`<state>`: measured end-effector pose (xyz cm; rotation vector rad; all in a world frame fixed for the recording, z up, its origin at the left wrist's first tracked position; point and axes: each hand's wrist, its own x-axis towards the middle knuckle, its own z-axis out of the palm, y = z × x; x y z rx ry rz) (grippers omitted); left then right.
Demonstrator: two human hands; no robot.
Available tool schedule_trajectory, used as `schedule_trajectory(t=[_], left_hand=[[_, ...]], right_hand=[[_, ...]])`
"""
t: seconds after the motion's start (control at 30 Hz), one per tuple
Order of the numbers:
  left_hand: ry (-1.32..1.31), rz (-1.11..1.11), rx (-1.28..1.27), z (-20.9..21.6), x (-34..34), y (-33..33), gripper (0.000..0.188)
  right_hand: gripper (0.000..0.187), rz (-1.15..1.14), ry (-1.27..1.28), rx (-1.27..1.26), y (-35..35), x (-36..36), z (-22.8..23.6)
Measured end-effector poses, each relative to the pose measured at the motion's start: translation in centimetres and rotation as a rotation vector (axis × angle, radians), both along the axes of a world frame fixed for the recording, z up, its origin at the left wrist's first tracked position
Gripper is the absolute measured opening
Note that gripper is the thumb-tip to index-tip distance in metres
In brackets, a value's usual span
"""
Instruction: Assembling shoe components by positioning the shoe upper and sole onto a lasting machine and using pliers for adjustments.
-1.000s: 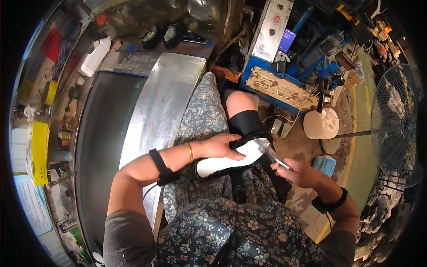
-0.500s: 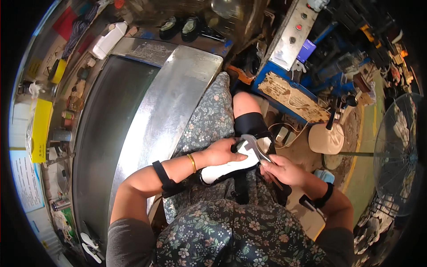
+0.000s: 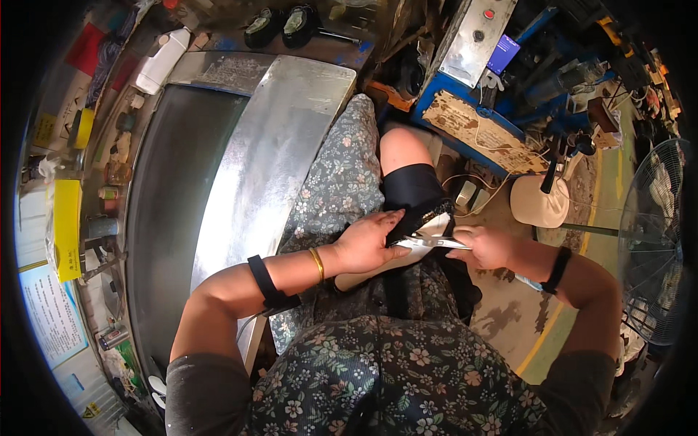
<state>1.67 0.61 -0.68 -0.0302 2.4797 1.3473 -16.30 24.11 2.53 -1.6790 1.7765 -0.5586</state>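
Note:
A dark shoe with a white lining or insole (image 3: 376,274) lies across my lap, over the flowered apron. My left hand (image 3: 369,242) grips it from the left, its thumb on the white part and its fingers towards the dark upper. From the right, my right hand (image 3: 483,247) is closed around a shiny, narrow metal tool (image 3: 440,241). The tool reaches across the shoe's white opening, its far end close to my left thumb. Its exact kind is hard to make out. Part of the shoe is hidden under my left hand.
Left of me stands a machine with a dark belt (image 3: 185,167) and a bright metal plate (image 3: 273,145). More shoes (image 3: 294,27) sit beyond it. At right are a blue-framed machine (image 3: 472,131), a beige rounded container (image 3: 539,202) and a standing fan (image 3: 654,247).
My right hand has moved up and right, and the tool in it now lies nearly level across the shoe. My left hand stays on the shoe, its fingers more spread. The view has shifted slightly.

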Motion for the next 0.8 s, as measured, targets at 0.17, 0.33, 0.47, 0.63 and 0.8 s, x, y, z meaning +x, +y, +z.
schedule_trajectory(t=[0.17, 0.33, 0.47, 0.63, 0.8], left_hand=[[-0.030, 0.039, 0.144, 0.1, -1.8, -0.8, 0.091], [-0.528, 0.114, 0.580, 0.9, -4.5, -0.7, 0.103], [-0.558, 0.183, 0.398, 0.9, -4.8, 0.6, 0.094], [-0.152, -0.053, -0.104, 0.9, -2.8, 2.0, 0.085], [-0.093, -0.148, -0.201, 1.2, -1.7, 1.5, 0.098]], right_hand=[[0.022, -0.003, 0.043, -0.144, 1.1, -0.9, -4.6], [0.022, -0.037, 0.131, -0.279, 2.0, 0.0, -5.5], [0.024, -0.026, 0.329, -0.100, 3.0, 0.9, 0.1], [0.028, -0.208, -0.021, 0.361, 3.4, 3.8, 7.6], [0.024, -0.639, -0.196, 0.173, 1.7, 7.5, 5.1]])
